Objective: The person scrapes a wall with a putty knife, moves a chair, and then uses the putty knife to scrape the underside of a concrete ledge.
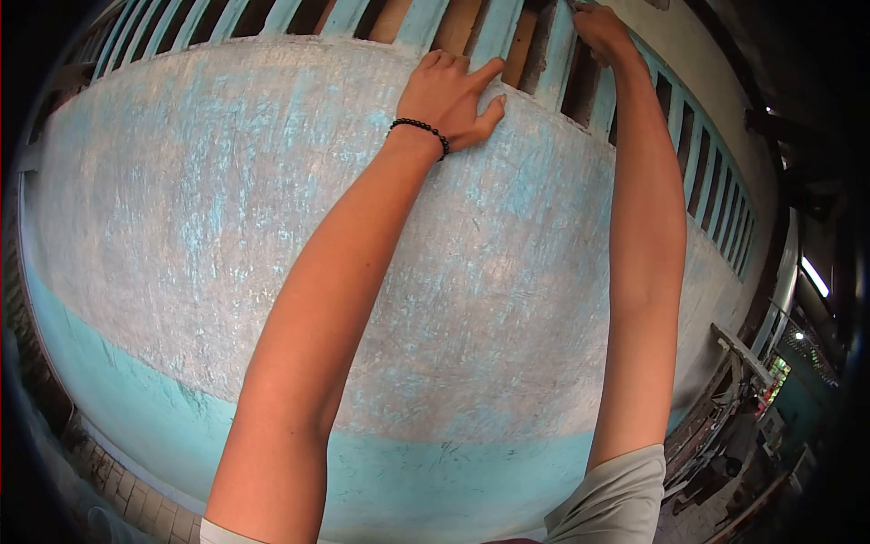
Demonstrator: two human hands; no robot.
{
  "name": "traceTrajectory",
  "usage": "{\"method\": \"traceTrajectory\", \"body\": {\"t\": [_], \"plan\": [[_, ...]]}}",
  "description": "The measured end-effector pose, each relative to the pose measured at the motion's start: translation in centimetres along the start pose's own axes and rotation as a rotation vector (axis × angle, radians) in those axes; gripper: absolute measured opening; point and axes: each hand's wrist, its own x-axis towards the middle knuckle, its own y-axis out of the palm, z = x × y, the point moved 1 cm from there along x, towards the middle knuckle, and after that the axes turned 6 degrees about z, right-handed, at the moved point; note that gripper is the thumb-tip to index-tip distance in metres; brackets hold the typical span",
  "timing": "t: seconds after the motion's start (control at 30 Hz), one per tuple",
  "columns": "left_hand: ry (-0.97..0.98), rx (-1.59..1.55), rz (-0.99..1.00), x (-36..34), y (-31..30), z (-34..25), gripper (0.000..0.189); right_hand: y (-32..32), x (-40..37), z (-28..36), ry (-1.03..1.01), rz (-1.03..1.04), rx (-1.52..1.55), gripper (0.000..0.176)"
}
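My left hand (pixel 450 98), with a black bead bracelet (pixel 422 124) at the wrist, rests against the top edge of the scraped wall (pixel 480 272). Its thumb and index finger are spread apart, and the other fingertips bend over the ledge below the light-blue slats (pixel 496 41). Higher up and to the right, my right hand (pixel 600 33) is at the slats with its fingers curled in. Whatever it grips is hidden by the hand and cut off by the upper edge of the view. Patches of blue paint show through the wall's grey-white surface.
A turquoise band (pixel 426 480) runs along the wall's lower part. Paving bricks (pixel 136 494) lie at the lower left. On the right, wooden pieces (pixel 743 354) and clutter stand beside the wall, with a lit tube lamp (pixel 815 276) above.
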Motion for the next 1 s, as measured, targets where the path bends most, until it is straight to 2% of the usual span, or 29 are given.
{"method": "traceTrajectory", "body": {"t": [0.13, 0.2, 0.33, 0.43, 0.53, 0.63, 0.73, 0.83, 1.0], "plan": [[0.011, -0.026, -0.09, -0.1, 0.1, 0.1, 0.05, -0.2, 3.9, -1.0, -0.122, 0.012, 0.027, 0.057], [0.002, -0.066, -0.037, -0.1, 0.0, 0.2, 0.048, -0.5, 4.1, -1.3, -0.144, -0.008, -0.015, 0.058], [-0.001, -0.07, -0.057, -0.2, 0.5, 0.4, 0.048, -2.2, 2.9, 0.3, 0.033, 0.172, -0.055, 0.037], [0.0, -0.049, -0.086, -0.3, 0.8, 0.5, 0.046, -2.0, 0.7, 1.4, 0.01, 0.101, -0.006, 0.029], [-0.004, -0.047, -0.084, -0.1, 0.6, 0.5, 0.046, -1.1, 1.8, 1.2, -0.089, 0.007, -0.066, 0.028], [-0.006, -0.061, -0.083, -0.3, 0.7, 0.5, 0.047, -0.6, 0.1, 2.7, 0.017, -0.081, -0.245, 0.026], [-0.008, -0.058, -0.09, -0.2, 0.8, 0.7, 0.049, -2.3, 3.5, 0.6, 0.012, 0.068, -0.337, 0.024], [-0.018, -0.062, -0.071, -0.2, 0.8, 0.4, 0.049, -1.5, -1.9, 4.5, 0.08, 0.049, -0.346, 0.032], [-0.025, -0.071, -0.051, -0.2, 0.7, 0.4, 0.05, -0.8, -2.8, 3.8, 0.015, 0.034, -0.31, 0.056]]}}
